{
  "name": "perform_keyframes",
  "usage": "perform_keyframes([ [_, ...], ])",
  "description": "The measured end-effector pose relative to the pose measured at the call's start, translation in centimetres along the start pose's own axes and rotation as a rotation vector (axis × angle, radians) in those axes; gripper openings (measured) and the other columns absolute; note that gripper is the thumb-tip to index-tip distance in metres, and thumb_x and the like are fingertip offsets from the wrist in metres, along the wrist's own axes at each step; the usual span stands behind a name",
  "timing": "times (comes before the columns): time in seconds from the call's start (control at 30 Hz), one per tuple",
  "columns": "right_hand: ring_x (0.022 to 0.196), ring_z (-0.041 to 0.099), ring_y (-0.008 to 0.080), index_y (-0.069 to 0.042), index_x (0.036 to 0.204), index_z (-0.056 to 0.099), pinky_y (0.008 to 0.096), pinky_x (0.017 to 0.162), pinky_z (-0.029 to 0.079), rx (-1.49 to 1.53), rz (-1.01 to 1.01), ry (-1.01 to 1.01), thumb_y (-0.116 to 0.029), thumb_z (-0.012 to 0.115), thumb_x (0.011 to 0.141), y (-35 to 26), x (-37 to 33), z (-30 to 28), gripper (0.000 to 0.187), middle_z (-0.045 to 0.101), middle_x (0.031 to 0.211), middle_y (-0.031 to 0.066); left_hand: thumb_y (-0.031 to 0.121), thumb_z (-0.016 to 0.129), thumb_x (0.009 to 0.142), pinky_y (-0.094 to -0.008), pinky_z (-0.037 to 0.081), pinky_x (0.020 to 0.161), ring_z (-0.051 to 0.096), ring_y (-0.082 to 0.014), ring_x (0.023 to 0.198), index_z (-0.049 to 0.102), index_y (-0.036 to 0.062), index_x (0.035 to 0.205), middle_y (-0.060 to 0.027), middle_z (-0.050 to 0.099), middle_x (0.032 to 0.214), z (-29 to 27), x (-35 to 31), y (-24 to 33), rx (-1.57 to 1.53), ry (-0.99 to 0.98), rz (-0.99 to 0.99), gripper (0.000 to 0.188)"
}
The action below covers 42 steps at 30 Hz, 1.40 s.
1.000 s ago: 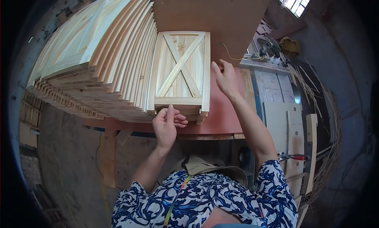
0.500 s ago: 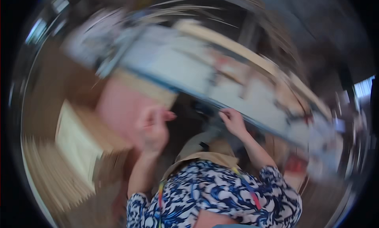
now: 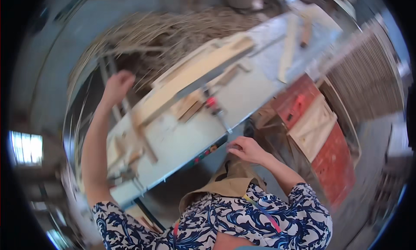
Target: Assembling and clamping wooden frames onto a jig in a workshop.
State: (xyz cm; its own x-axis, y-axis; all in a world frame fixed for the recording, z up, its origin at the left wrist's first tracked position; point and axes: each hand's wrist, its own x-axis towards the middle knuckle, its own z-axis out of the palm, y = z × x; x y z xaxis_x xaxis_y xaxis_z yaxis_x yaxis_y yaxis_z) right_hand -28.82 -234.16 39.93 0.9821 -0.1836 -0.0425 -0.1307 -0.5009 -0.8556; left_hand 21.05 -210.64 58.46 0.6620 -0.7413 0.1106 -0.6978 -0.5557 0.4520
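Observation:
My left hand (image 3: 119,86) is raised past the far left side of a long white machine table (image 3: 186,139), with thin wood strips behind it. Its fingers are curled in, and nothing shows sticking out of them. Just off the table's near edge is my right hand (image 3: 248,149), its fingers bent together and nothing visible in them. Colored control buttons (image 3: 206,154) sit under the edge beside it. Along the table runs a long pale wooden beam (image 3: 195,79). A red-handled clamp (image 3: 212,103) and a small wood block (image 3: 190,110) lie against it.
A tangled heap of thin wood offcuts (image 3: 173,38) lies beyond the table. To the right stands a red surface (image 3: 333,176) with pale boards (image 3: 314,129) on it. A tall stack of thin boards (image 3: 368,77) rises behind that. More clamps (image 3: 125,176) sit at the table's left end.
The view has swung round, bringing the red surface to the right side. My left arm has gone from bent near my body to stretched out far left; my right hand stays near the table edge.

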Motion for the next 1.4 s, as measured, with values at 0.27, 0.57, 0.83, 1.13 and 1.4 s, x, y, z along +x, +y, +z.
perform_keyframes([
  [0.27,0.078,0.069,0.0259,0.0,0.111,0.075,0.0383,0.073,0.055,-0.036,0.451,0.464,-0.028,0.081,0.091,7.3,-9.0,-9.7,0.035,0.07,0.093,0.0145,0.02,0.073,0.101,-0.0384,0.044,0.116,0.051,-0.0304,0.148,0.041,-0.0076,0.157,-0.0265,0.052,0.157,17.5,12.1,-10.7,-0.541,-0.633,-0.205,0.07],
  [0.57,0.078,0.069,0.022,0.002,0.107,0.074,0.0333,0.071,0.054,-0.157,-0.018,0.776,-0.01,0.075,0.097,-3.3,6.1,-20.7,0.016,0.071,0.09,0.0122,0.018,0.071,0.096,-0.0498,0.053,0.075,0.064,-0.0486,0.085,0.065,-0.0016,0.094,-0.0261,0.066,0.088,9.7,7.5,5.5,0.165,-0.075,0.307,0.021],
  [0.83,0.089,0.067,0.0184,0.001,0.114,0.071,0.0357,0.08,0.054,-0.191,-0.306,0.407,-0.029,0.073,0.101,-27.4,32.5,-13.9,0.033,0.073,0.094,0.0105,0.021,0.067,0.106,-0.0376,0.051,0.069,0.06,-0.016,0.071,0.066,-0.0008,0.091,-0.0117,0.068,0.077,-12.1,-5.1,2.1,-0.138,0.715,0.064,0.027],
  [1.13,0.084,0.073,0.0199,0.001,0.122,0.07,0.0375,0.076,0.059,0.181,-0.643,0.018,-0.029,0.073,0.101,-48.6,45.6,-0.5,0.037,0.077,0.096,0.012,0.019,0.067,0.108,-0.0285,0.05,0.072,0.061,-0.01,0.078,0.067,-0.0016,0.096,-0.0031,0.068,0.081,-20.8,-34.2,4.1,0.063,1.183,-0.381,0.024],
  [1.4,0.116,0.069,0.0443,-0.008,0.138,0.064,0.0508,0.097,0.056,-0.289,-0.89,-0.44,-0.028,0.071,0.097,-47.3,44.3,20.0,0.046,0.073,0.122,0.0255,0.016,0.09,0.081,-0.0353,0.052,0.058,0.065,-0.024,0.066,0.066,0.0031,0.089,-0.0088,0.064,0.078,-9.1,-41.9,17.5,-0.021,0.878,-0.683,0.028],
])
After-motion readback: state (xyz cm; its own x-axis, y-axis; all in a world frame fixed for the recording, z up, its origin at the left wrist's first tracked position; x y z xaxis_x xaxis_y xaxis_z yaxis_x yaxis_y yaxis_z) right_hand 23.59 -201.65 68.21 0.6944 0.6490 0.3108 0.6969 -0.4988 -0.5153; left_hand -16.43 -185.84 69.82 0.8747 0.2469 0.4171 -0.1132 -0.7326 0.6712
